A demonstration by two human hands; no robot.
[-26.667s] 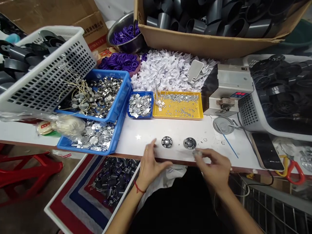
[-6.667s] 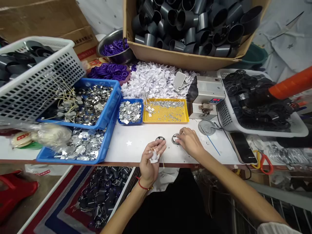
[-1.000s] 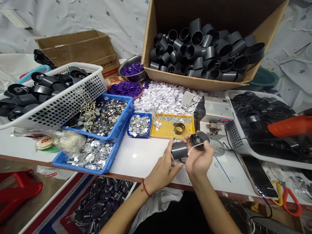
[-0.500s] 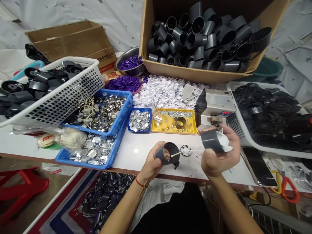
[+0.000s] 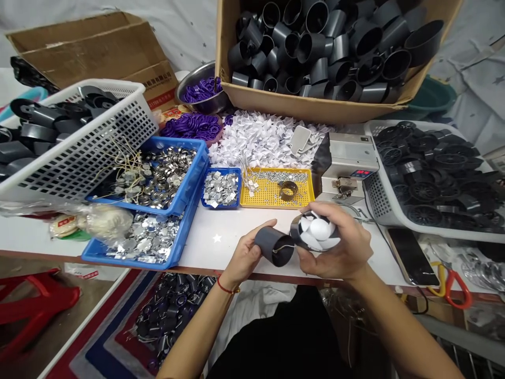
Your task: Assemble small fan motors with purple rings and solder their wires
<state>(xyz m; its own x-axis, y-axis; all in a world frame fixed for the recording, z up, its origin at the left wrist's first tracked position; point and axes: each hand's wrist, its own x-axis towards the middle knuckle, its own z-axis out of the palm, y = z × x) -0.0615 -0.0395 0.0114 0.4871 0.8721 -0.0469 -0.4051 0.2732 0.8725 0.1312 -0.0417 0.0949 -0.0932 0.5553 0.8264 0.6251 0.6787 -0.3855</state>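
Note:
My left hand (image 5: 245, 256) is wrapped round a dark grey plastic cup (image 5: 272, 246), whose open mouth faces right and down. A thin pale cord (image 5: 284, 246) runs from inside the cup toward the piece on the right. My right hand (image 5: 347, 245) grips a dark ring piece with a white petal-like fan (image 5: 317, 231) filling its face, turned toward the camera. The two pieces are side by side, nearly touching, above the white table (image 5: 221, 258) near its front edge.
Behind the hands are a yellow tray (image 5: 252, 201), a small blue tray (image 5: 221, 204) and a metal device (image 5: 349, 158). Blue trays (image 5: 177, 208) and a white basket (image 5: 118, 126) stand left. A carton (image 5: 300, 108), another basket (image 5: 453, 229), a phone (image 5: 412, 258) and scissors (image 5: 457, 289) are also around.
My right hand has moved left and turned its piece so the white fan shows. The left-hand cup has tilted, its mouth now facing right. The gap between the pieces has shrunk. The camera view has shifted.

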